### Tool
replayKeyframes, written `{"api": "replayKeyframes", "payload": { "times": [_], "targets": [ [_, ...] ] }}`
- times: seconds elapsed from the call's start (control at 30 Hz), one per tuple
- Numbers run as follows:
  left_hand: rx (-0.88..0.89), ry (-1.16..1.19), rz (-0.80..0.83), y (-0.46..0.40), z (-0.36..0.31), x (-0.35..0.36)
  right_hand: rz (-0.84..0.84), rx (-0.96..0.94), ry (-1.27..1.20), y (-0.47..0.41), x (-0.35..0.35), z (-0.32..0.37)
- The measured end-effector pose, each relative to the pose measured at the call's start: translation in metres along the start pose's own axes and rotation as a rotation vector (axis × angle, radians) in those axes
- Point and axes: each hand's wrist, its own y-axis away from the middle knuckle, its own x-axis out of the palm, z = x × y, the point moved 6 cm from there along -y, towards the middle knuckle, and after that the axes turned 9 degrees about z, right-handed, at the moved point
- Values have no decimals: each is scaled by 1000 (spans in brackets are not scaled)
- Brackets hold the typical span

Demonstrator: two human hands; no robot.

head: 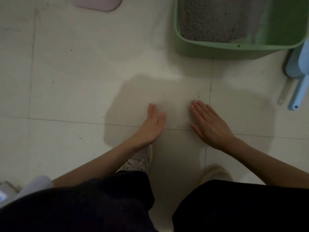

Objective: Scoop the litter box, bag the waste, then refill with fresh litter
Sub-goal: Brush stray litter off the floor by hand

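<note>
A green litter box point(207, 49) stands on the tiled floor at the upper right, with grey litter point(210, 20) inside. At the right edge lies a light blue scoop point(299, 91) beside a grey one point(284, 91). My left hand point(153, 123) and my right hand point(210, 124) are held out flat over the floor in front of me, fingers stretched, nothing in either. Both hands are well short of the box and the scoops.
A pink mat point(98, 3) lies at the top left. My two shoes point(140, 161) and dark trouser legs point(83, 203) fill the bottom. A pale object point(6, 193) shows at the bottom left corner. A few litter grains point(198, 97) dot the tiles.
</note>
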Motion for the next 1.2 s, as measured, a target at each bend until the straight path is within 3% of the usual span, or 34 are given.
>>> {"api": "replayKeyframes", "payload": {
  "times": [0.1, 0.2, 0.3, 0.5, 0.63, 0.73, 0.83, 0.9, 1.07, 1.2],
  "targets": [
    [54, -253, -48, 5, 16, -8, 17, 37, -3, 6, 2, -7],
    [-206, -379, -177, 13, 46, -25, 35, 68, -8, 13, 9, -11],
    [-304, -387, -113, 9, 51, -18, 36, 79, -16, 18, 15, -12],
    [82, -793, 79, -27, 0, 20, -2, 67, -47, 33, 17, -11],
    [441, -1005, -6, -26, -15, 31, -11, -107, -1, 51, 24, 0],
    [417, -1112, -53, -22, 5, 22, 19, -344, 67, 57, 40, 27],
    [306, -1098, -83, -19, 27, -3, 21, -414, 90, 42, 49, 41],
    [289, -1108, -52, -17, 33, -10, -4, -380, 108, 27, 44, 32],
    [544, -1219, 85, -28, 3, 27, -32, -231, 117, 1, 22, -11],
    [616, -1193, 44, -52, -34, 40, -57, -44, 81, 2, 11, -41]
  ]
}}
